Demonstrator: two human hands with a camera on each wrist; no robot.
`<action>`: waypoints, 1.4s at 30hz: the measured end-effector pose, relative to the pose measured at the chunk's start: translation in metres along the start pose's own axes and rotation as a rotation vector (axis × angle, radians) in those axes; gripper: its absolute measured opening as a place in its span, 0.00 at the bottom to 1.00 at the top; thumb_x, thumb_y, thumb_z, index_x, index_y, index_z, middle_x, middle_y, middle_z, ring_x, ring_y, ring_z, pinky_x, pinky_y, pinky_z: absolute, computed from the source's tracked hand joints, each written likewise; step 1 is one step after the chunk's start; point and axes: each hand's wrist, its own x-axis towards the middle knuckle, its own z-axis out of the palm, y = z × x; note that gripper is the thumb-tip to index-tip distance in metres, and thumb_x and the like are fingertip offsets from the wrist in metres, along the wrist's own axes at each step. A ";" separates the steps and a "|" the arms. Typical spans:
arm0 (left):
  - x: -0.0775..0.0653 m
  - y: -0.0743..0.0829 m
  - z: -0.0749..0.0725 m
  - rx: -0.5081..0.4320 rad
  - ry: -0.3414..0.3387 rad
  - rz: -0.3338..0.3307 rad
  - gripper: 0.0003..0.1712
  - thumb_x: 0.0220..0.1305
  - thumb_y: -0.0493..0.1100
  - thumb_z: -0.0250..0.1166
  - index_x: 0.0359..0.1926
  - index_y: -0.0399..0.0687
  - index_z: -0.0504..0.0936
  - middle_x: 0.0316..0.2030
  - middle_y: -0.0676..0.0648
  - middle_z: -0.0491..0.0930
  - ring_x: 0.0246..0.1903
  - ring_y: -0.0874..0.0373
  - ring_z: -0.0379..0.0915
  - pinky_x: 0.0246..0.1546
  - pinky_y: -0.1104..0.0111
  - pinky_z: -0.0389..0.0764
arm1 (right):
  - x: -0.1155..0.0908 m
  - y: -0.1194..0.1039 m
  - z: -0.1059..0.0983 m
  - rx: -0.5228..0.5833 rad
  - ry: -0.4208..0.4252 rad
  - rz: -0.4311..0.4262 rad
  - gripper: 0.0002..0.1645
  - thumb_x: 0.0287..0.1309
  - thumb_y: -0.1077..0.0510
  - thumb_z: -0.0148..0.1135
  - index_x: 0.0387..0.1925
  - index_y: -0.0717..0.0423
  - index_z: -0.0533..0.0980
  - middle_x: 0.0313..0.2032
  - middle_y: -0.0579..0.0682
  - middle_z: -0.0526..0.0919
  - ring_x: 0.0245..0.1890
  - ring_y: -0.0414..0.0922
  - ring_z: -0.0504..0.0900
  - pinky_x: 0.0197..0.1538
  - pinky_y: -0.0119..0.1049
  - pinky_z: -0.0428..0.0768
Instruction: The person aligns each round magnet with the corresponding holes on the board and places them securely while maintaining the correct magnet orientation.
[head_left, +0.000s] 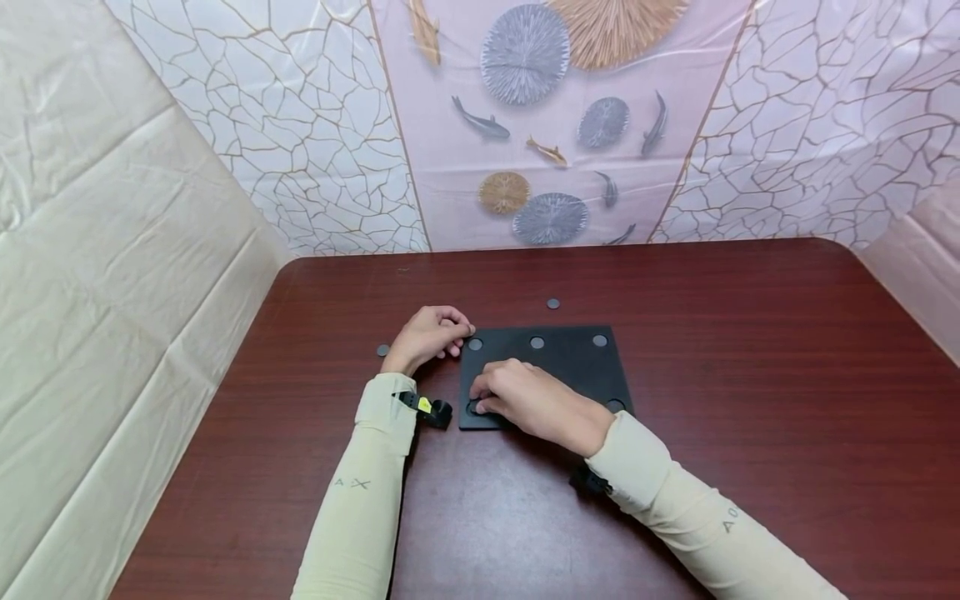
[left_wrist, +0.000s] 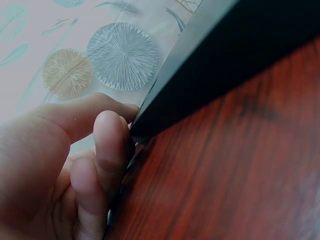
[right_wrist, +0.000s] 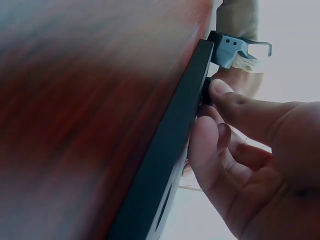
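Your right hand (head_left: 525, 400) is over the near left part of the black board (head_left: 573, 362), thumb and forefinger pinching a small black piece (right_wrist: 206, 91) against its top face, by the near left hole (head_left: 471, 408). Your left hand (head_left: 429, 337) has two fingertips pinching the board's far left corner, its other fingers curled.

The board lies flat on the red-brown table (head_left: 750, 375). Grey discs sit in its far left (head_left: 476, 343), far middle (head_left: 537, 342) and far right holes; the near right hole (head_left: 616, 406) is partly covered by your right hand.

One loose disc (head_left: 552, 304) lies just beyond the far edge, another (head_left: 383, 350) just left of your left wrist. The tabletop runs widest to the right; its far edge meets a patterned curtain (head_left: 465, 192).
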 end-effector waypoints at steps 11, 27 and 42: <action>-0.001 0.001 0.002 0.006 0.008 -0.009 0.09 0.75 0.45 0.66 0.46 0.45 0.87 0.24 0.53 0.83 0.22 0.61 0.78 0.25 0.72 0.74 | -0.001 0.003 0.003 -0.001 0.029 -0.061 0.06 0.69 0.61 0.70 0.45 0.53 0.89 0.35 0.44 0.82 0.35 0.34 0.83 0.38 0.26 0.80; 0.002 0.001 0.005 -0.002 0.000 -0.006 0.09 0.75 0.45 0.67 0.46 0.45 0.87 0.24 0.52 0.83 0.22 0.61 0.79 0.25 0.72 0.75 | -0.003 -0.001 0.005 -0.070 0.059 -0.069 0.08 0.69 0.65 0.69 0.38 0.50 0.88 0.36 0.45 0.86 0.38 0.37 0.87 0.41 0.25 0.82; -0.001 0.002 0.002 0.021 -0.001 -0.008 0.10 0.75 0.45 0.65 0.47 0.44 0.87 0.24 0.53 0.83 0.22 0.62 0.77 0.24 0.72 0.74 | -0.003 -0.002 -0.001 -0.043 0.040 -0.034 0.04 0.68 0.61 0.71 0.42 0.52 0.88 0.37 0.44 0.84 0.36 0.36 0.85 0.39 0.26 0.81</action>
